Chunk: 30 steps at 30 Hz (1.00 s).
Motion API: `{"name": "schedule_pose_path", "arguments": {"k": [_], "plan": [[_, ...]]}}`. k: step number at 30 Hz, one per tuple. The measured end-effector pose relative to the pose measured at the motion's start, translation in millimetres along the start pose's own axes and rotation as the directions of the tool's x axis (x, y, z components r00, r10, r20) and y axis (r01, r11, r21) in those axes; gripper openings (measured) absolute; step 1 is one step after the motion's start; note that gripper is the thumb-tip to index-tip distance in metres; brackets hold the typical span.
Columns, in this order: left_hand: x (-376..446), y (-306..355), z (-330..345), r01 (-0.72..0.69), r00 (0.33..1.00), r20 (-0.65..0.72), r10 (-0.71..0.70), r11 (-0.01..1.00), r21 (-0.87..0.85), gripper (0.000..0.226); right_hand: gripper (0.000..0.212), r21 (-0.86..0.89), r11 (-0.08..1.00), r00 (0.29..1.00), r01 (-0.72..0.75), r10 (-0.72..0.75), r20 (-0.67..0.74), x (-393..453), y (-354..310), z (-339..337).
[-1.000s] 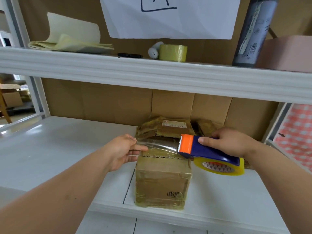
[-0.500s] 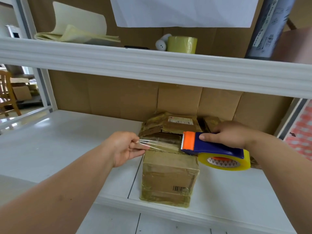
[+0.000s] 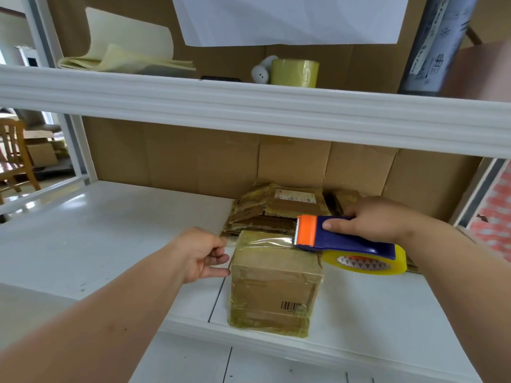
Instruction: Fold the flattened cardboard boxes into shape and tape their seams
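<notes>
A small folded cardboard box (image 3: 272,288), wrapped in old yellowish tape and bearing a barcode, stands near the front edge of the white shelf (image 3: 110,230). My right hand (image 3: 381,219) grips a blue and orange tape dispenser (image 3: 340,239) with a clear tape roll (image 3: 367,262), its toothed end over the box's top right. A strip of clear tape (image 3: 260,240) runs from the dispenser across the box top to my left hand (image 3: 201,252), which pinches the tape's free end at the box's upper left corner.
Flattened cardboard boxes (image 3: 279,210) lie stacked behind the box against the cardboard back wall. The upper shelf (image 3: 249,106) holds yellow paper sheets (image 3: 124,59), a yellow tape roll (image 3: 294,73) and a white object (image 3: 261,71). A wooden chair (image 3: 13,156) stands far left.
Both hands have lowered the stretched tape strip from above the box down onto its top. My left hand moved down to the box's upper left corner.
</notes>
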<state>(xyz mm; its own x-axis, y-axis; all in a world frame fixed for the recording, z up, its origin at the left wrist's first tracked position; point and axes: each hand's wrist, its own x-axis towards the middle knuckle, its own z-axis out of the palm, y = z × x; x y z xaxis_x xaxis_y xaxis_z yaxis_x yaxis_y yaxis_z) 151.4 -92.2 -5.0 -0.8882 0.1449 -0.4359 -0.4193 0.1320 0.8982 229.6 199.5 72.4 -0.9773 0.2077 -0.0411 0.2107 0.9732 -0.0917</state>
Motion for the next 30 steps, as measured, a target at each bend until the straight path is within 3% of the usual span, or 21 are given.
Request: {"name": "schedule_pose_path", "arguments": {"k": [5, 8, 10, 13, 16, 19, 20, 22, 24, 25, 27, 30], "plan": [[0, -12, 10, 0.048, 0.999, 0.011, -0.049, 0.994, 0.097, 0.01, 0.059, 0.004, 1.0, 0.999, 0.023, -0.023, -0.029, -1, 5, 4], [0, -17, 15, -0.003, 1.0, -0.005, 0.005, 0.973, 0.231, 0.015, 0.061, 0.003, 1.0, 0.999, 0.027, -0.027, -0.042, -1, 7, 8], [0, -21, 14, -0.074, 0.997, -0.008, 0.079, 0.954, 0.289, 0.01, 0.061, 0.004, 0.999, 0.998, 0.034, -0.034, -0.05, -1, 8, 10], [1, -35, 10, -0.186, 0.982, 0.059, 0.177, 0.895, 0.406, 0.025, 0.062, 0.017, 0.999, 0.998, 0.035, -0.034, -0.056, -3, 10, 11], [5, -45, 4, -0.291, 0.953, 0.104, 0.286, 0.76, 0.581, 0.029, 0.063, 0.002, 0.999, 0.996, 0.032, -0.032, -0.082, -5, 11, 13], [-1, -25, 4, -0.46, 0.867, 0.071, 0.493, 0.738, 0.493, 0.04, 0.065, -0.008, 0.999, 0.992, 0.038, -0.039, -0.119, -8, 11, 16], [-7, -15, 8, -0.536, 0.826, 0.128, 0.548, 0.695, 0.48, 0.044, 0.065, -0.001, 0.999, 0.991, 0.043, -0.043, -0.125, -8, 12, 17], [-17, 3, 24, -0.636, 0.75, 0.336, 0.569, 0.482, 0.603, 0.071, 0.065, 0.015, 0.999, 0.99, 0.047, -0.045, -0.131, -9, 11, 18], [-19, 12, 44, -0.613, 0.748, 0.476, 0.462, 0.208, 0.762, 0.106, 0.065, 0.021, 0.998, 0.988, 0.053, -0.049, -0.143, -11, 12, 18], [-16, 13, 52, -0.584, 0.767, 0.498, 0.404, 0.12, 0.803, 0.115, 0.065, 0.021, 0.998, 0.988, 0.058, -0.054, -0.147, -12, 13, 19], [-9, 8, 64, -0.532, 0.806, 0.488, 0.336, 0.048, 0.845, 0.12, 0.064, 0.027, 0.998, 0.987, 0.065, -0.061, -0.148, -15, 14, 19], [-4, 2, 68, -0.48, 0.841, 0.443, 0.311, 0.05, 0.876, 0.119, 0.063, 0.053, 0.996, 0.986, 0.078, -0.069, -0.151, -18, 17, 21]]}}
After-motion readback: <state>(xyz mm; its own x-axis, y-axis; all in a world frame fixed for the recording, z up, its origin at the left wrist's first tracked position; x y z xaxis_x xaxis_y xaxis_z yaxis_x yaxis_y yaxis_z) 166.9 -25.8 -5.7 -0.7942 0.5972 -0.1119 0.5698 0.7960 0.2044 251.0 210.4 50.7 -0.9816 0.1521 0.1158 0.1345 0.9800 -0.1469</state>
